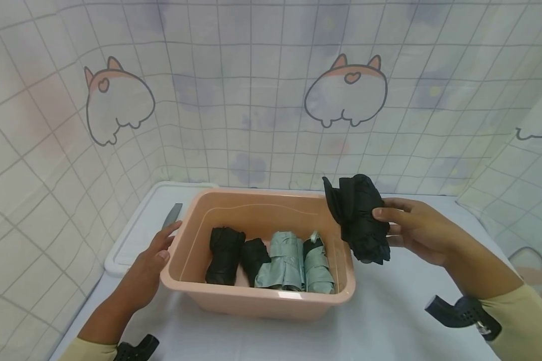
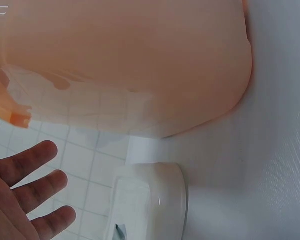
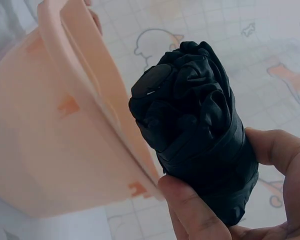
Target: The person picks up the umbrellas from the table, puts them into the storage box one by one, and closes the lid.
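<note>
1. Head view: four rolls already lie in the tub, two black and two grey. I judge this black roll is next in; it is held up just beside the tub's right rim, not yet inside. My right hand grips it, thumb in front. My left hand rests flat against the tub's left end, fingers straight.
2. Left wrist view: my fingers are spread and apart, holding nothing, the tub wall just above them.
3. Right wrist view: my thumb and fingers are clamped round the roll's lower half, forearm raised.
</note>
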`<state>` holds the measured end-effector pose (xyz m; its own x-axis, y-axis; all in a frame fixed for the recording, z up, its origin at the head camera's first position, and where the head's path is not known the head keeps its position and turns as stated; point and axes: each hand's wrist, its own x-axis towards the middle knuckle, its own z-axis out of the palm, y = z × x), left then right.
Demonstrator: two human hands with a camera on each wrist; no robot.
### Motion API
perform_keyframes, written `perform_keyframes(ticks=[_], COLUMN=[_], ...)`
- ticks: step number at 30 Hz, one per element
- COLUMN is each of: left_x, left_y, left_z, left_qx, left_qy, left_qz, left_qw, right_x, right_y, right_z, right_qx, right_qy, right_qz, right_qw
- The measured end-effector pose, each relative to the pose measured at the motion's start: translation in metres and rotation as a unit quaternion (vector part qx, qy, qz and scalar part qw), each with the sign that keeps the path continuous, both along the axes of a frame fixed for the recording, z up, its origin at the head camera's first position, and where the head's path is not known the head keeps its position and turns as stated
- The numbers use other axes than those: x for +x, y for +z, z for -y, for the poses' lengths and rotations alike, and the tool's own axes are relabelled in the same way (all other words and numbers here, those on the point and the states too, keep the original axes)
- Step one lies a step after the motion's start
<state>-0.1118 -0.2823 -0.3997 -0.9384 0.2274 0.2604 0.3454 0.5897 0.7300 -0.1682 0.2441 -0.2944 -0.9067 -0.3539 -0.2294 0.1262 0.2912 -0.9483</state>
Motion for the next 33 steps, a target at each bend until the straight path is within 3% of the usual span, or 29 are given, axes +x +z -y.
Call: perform_keyframes(ticks=[14,33], left_x=[-0.001,0.001], left_y=[-0.002,0.0], left_z=[0.0,-0.003], left_qx=[0.002,0.008], left_qy=[0.0,0.004], left_qz=[0.002,0.005], left_qw=[1.0,1.0], right_x=[0.001,0.001], right_y=[0.008,0.007], right_z=[0.034,0.067], right_qx=[-0.054,-0.039], right_qy=[0.017,0.013], right_qz=[0.023,0.044], right_qw=[0.998,0.998])
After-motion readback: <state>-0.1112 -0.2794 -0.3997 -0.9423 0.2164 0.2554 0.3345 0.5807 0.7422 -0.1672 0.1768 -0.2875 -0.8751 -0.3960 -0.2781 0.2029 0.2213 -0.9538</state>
